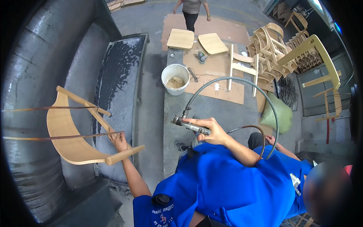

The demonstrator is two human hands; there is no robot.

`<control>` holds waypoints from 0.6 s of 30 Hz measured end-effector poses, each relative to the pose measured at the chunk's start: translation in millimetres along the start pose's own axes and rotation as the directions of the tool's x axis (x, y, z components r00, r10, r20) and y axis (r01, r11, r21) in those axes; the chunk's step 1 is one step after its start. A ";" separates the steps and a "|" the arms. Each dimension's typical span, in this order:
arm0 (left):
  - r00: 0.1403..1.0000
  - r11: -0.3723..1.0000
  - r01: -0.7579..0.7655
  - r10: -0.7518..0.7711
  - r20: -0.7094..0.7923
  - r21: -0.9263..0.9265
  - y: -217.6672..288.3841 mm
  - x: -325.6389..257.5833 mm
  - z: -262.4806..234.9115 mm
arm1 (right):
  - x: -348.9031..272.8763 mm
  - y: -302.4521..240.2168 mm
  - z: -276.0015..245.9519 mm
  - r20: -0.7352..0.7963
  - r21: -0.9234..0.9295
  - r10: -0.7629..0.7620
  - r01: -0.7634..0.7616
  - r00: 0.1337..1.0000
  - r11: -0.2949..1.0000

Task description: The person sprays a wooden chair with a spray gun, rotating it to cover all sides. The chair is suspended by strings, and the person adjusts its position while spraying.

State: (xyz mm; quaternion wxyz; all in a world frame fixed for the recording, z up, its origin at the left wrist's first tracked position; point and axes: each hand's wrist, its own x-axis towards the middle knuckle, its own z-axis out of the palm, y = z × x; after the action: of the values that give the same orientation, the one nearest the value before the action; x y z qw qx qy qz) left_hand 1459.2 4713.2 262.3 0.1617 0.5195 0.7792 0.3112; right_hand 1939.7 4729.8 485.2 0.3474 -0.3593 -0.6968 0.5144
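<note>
**Chair frame held in the spray booth**

The left hand (120, 140) gripped a leg of the pale wooden chair frame (72, 130), its fingers closed around the wood, holding the frame out over the dark booth ledge (121, 75). The right hand (213, 130) was wrapped around a metal spray gun (189, 125), with a grey hose (242, 81) looping behind. A white bucket (175, 78) stood near the left edge of the table (211, 106).
</note>
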 end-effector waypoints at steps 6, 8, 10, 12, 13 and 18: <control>0.982 0.949 -0.146 0.174 -0.075 0.279 30.9 -11.2 48.7 | -18.4 6.1 2.8 -0.085 -0.021 0.012 -0.014 0.996 1.000; 0.936 0.935 -0.352 0.353 -0.001 0.049 32.5 -4.4 40.0 | -23.1 9.7 -0.8 -0.097 -0.041 -0.002 -0.002 0.995 0.999; 0.925 0.925 -0.379 0.379 0.029 -0.001 28.6 13.1 22.7 | -28.5 12.3 -7.8 -0.084 -0.021 0.023 -0.025 0.996 0.999; 0.901 0.902 -0.431 0.431 -0.040 0.016 24.2 36.3 7.3 | -31.0 14.7 -14.3 -0.092 0.000 0.037 -0.038 0.995 0.999; 0.887 0.887 -0.460 0.461 -0.020 0.047 23.7 44.2 5.0 | -31.9 15.7 -16.9 -0.101 -0.024 0.054 -0.057 0.993 0.998; 0.862 0.860 -0.497 0.505 -0.049 0.120 40.0 50.9 11.8 | -8.9 26.1 -32.1 -0.070 -0.029 0.086 -0.088 0.994 0.996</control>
State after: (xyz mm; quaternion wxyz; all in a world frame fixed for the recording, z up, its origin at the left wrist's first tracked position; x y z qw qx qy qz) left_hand 1473.6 4773.9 283.1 0.0174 0.6991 0.6381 0.3222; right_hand 1975.3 4742.7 466.4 0.3428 -0.4124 -0.6762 0.5052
